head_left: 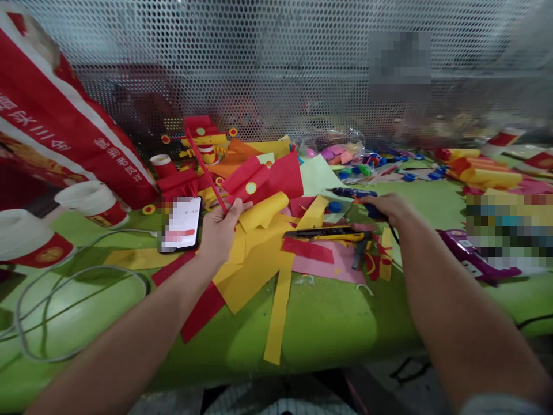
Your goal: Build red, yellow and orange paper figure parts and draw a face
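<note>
Pinching thin red paper strip [204,165] in left hand [219,230], centre-left of frame, gripping dark-blue pointed tool [352,192], likely glue gun, in right hand [391,207], centre-right; probably gluing, next needing tool brought to strip.

Open green counter [328,331] along the near edge, a yellow strip [279,317] jutting into it, a looped cable [17,316] across the left, paper [254,271] and a cutter [324,233] between left hand [221,226] and right hand [382,207], mesh [259,52] walling off the back
</note>
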